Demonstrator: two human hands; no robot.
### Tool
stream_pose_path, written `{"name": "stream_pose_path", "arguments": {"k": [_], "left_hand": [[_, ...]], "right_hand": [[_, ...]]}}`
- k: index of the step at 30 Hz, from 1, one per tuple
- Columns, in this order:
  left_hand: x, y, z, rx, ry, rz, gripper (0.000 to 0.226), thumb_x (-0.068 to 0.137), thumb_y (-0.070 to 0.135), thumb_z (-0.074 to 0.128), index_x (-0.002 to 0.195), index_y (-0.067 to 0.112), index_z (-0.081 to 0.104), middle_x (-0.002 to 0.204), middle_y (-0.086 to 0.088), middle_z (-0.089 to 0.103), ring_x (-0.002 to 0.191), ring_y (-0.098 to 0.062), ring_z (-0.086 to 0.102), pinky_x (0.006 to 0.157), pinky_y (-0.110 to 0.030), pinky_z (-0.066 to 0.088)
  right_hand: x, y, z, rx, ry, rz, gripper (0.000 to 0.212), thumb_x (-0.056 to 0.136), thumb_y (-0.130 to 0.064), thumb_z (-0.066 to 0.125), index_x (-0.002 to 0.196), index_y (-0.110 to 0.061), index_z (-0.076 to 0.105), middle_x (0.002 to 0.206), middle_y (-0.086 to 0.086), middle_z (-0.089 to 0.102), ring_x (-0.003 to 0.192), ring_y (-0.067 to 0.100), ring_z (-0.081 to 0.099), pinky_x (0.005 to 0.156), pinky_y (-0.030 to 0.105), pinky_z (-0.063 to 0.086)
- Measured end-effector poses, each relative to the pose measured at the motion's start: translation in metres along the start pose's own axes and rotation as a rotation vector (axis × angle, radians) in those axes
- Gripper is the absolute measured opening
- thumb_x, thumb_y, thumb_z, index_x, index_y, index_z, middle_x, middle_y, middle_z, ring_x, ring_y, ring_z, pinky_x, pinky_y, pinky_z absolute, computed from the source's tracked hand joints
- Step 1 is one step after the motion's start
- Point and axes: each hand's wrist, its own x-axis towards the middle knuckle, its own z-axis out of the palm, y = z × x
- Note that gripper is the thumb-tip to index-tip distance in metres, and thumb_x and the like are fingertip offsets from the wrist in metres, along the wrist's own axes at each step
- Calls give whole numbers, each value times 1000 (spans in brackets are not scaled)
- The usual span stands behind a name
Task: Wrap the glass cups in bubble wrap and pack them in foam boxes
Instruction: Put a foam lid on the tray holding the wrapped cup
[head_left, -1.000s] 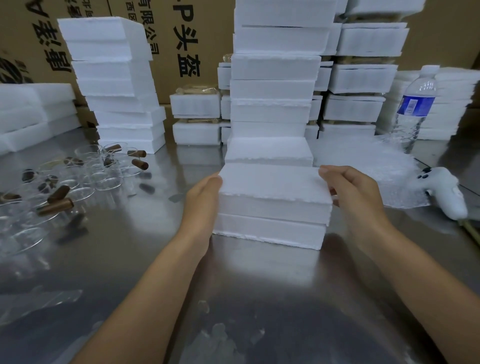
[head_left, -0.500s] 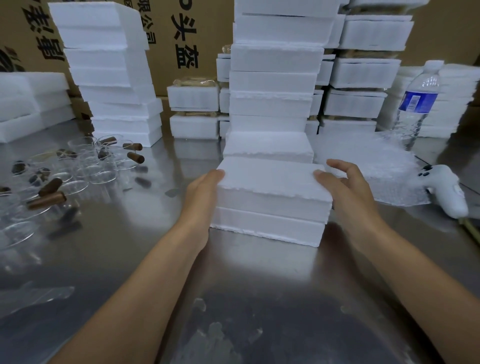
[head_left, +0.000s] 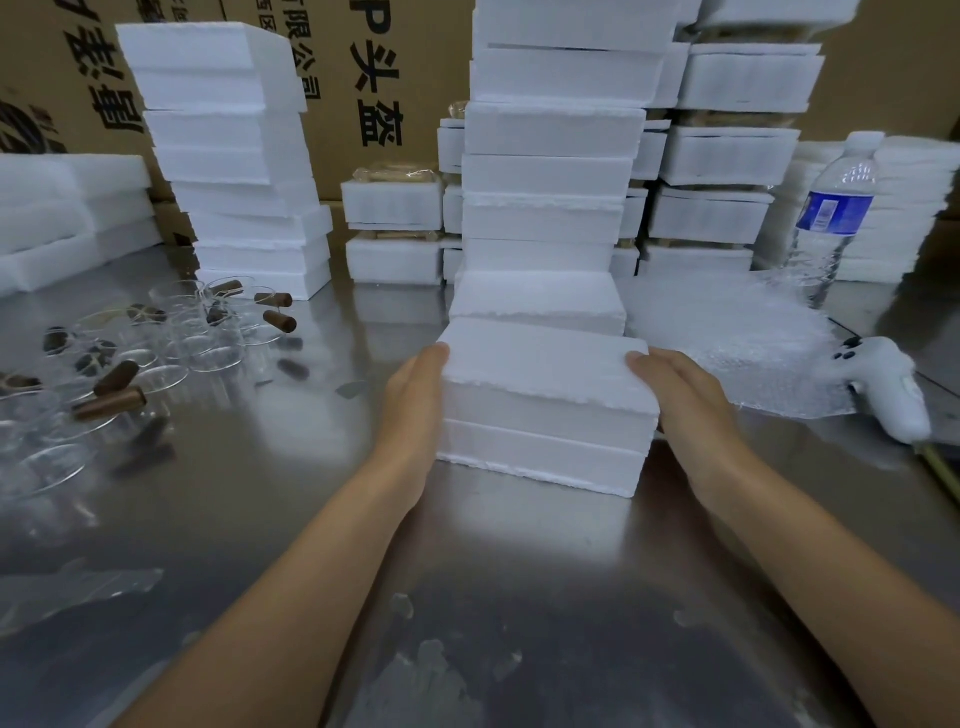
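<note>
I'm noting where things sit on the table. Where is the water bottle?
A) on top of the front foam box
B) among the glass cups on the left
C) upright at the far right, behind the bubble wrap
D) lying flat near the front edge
C: the water bottle stands upright at the far right, beyond the bubble wrap.

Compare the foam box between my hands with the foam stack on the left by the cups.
The foam box is a single box, pressed between the left hand and right hand; the left stack rises many boxes high, untouched. The foam box's edges line up; the left stack's boxes sit stepped unevenly. Both are white foam on the metal table.
</note>
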Motion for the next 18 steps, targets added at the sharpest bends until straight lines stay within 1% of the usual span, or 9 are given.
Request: {"name": "stream_pose_path", "arguments": {"k": [1,3,8,9,11,12,14,16,18], "left_hand": [[0,0,0,6,2,1,21,94,32,49,79,23,61,74,12,65,74,-7,61,63,-21,45],[-1,0,0,11,4,4,20,94,33,48,81,25,61,81,11,64,80,-9,60,66,-24,44],[0,0,1,25,13,2,22,94,33,47,81,25,62,82,11,65,81,-9,61,67,-25,45],[1,0,1,35,13,2,22,94,33,47,82,24,62,84,9,65,83,-11,61,68,-26,45],[2,-1,2,53,16,-7,21,94,35,46,85,25,61,89,6,65,87,-15,61,72,-29,45],[3,-1,2,57,21,-16,20,94,36,46,86,25,61,92,5,66,89,-16,61,74,-30,45],[4,-3,1,63,37,-33,20,92,39,48,89,25,61,95,2,66,90,-18,62,75,-32,45],[5,-2,-1,78,57,-49,21,91,42,51,87,24,61,91,2,65,87,-18,61,72,-32,45],[5,-1,-2,76,63,-65,24,90,41,53,77,22,61,79,4,64,80,-18,61,70,-32,43]], "right_hand": [[0,0,0,-4,0,-1,6,91,-32,55,89,-29,61,88,-9,63,59,-10,58,62,15,42],[0,-1,0,-14,-2,0,6,91,-33,55,89,-29,60,88,-9,63,56,-12,57,61,14,42],[-1,0,-1,-19,-2,5,8,91,-35,55,94,-29,59,90,-9,62,59,-12,58,59,12,42],[-1,0,-1,-10,0,19,12,91,-36,55,98,-27,59,92,-8,62,63,-10,59,63,15,43],[0,0,-1,-12,-6,79,24,89,-41,55,104,-23,60,96,-7,66,80,0,63,74,23,45],[0,-1,-1,-30,-23,115,26,89,-45,54,100,-23,64,94,-7,69,84,5,64,80,26,46],[0,-4,-3,-64,-55,205,31,86,-50,54,85,-23,69,82,-9,73,84,13,66,88,31,46],[0,-7,-6,-87,-71,286,36,81,-56,56,84,-22,70,82,-7,74,88,18,66,95,37,45],[-1,-9,-7,-57,-123,321,35,76,-55,61,89,-23,70,84,-7,75,88,18,68,92,36,46]]}}
